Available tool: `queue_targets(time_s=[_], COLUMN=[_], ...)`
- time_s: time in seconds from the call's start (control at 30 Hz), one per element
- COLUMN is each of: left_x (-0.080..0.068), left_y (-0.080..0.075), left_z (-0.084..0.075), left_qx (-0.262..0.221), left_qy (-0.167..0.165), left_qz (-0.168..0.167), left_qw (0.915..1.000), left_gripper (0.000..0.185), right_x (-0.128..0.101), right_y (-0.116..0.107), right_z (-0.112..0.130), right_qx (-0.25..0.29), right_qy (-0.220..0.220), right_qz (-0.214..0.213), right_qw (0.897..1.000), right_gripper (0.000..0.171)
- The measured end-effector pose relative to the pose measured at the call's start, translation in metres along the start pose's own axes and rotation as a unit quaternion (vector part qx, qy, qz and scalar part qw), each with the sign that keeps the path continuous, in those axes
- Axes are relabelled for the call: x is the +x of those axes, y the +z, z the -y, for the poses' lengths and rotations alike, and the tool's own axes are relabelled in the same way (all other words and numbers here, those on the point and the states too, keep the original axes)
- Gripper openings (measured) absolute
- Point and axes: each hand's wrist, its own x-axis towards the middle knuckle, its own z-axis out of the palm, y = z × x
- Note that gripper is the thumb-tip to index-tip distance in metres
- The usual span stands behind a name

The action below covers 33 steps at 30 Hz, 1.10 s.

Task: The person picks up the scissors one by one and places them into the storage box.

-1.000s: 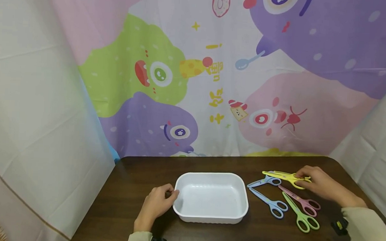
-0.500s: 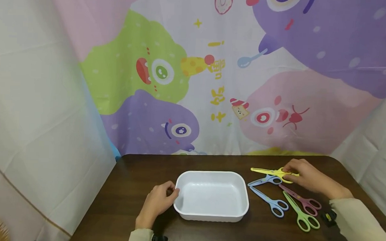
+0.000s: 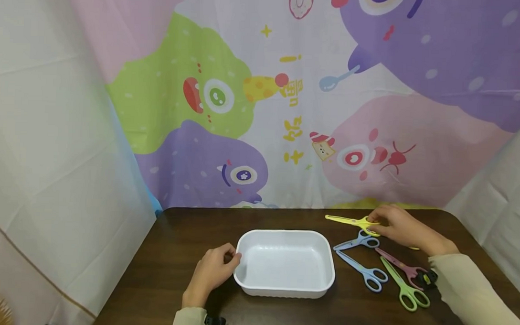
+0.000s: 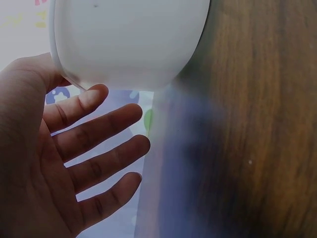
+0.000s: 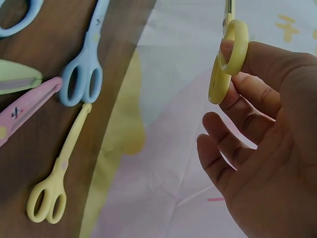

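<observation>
My right hand (image 3: 401, 228) pinches yellow scissors (image 3: 346, 221) by the handle loops, raised above the back right of the table, blades pointing left. The right wrist view shows thumb and fingers at one yellow loop, the other fingers loosely bent. My left hand (image 3: 213, 271) is at the left end of a white rectangular tray (image 3: 285, 293), pinching its rim between thumb and index finger. In the left wrist view the other fingers spread beside the tray wall (image 4: 124, 44). Nothing lies inside the tray.
Right of the tray lie two pairs of blue scissors (image 3: 365, 271), pink scissors (image 3: 398, 263) and green scissors (image 3: 406, 289). Another yellow pair (image 5: 59, 173) lies on the dark wooden table (image 3: 166, 255), mostly hidden behind my right arm in the head view. A cartoon-printed curtain (image 3: 293, 183) hangs behind.
My right hand has carried the yellow scissors up and to the left, away from the other scissors. The left hand and tray have stayed in place.
</observation>
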Motion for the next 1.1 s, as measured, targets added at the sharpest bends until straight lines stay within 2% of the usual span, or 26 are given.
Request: queue_targets(time_s=[0.23,0.53,0.77,1.1], left_x=[0.000,-0.001,0.001,0.000], left_y=[0.000,-0.001,-0.001,0.000], left_z=[0.000,0.000,-0.002,-0.001], left_qx=[0.004,0.008,0.008,0.004], left_qy=[0.005,0.004,0.003,-0.005], left_qz=[-0.001,-0.002,0.003,0.006], left_qw=[1.0000,1.0000,1.0000,1.0000], left_gripper=[0.015,0.016,0.016,0.016], right_x=[0.001,0.009,0.012,0.019], right_y=[-0.002,0.000,0.004,0.011], right_z=[0.006,0.013,0.016,0.025], right_qx=[0.012,0.017,0.011,0.022], right_qy=[0.016,-0.007,-0.024,0.005], right_qz=[0.000,-0.012,-0.038,-0.017], right_qw=[1.000,1.000,0.999,1.000], right_gripper=[0.013,0.013,0.012,0.013])
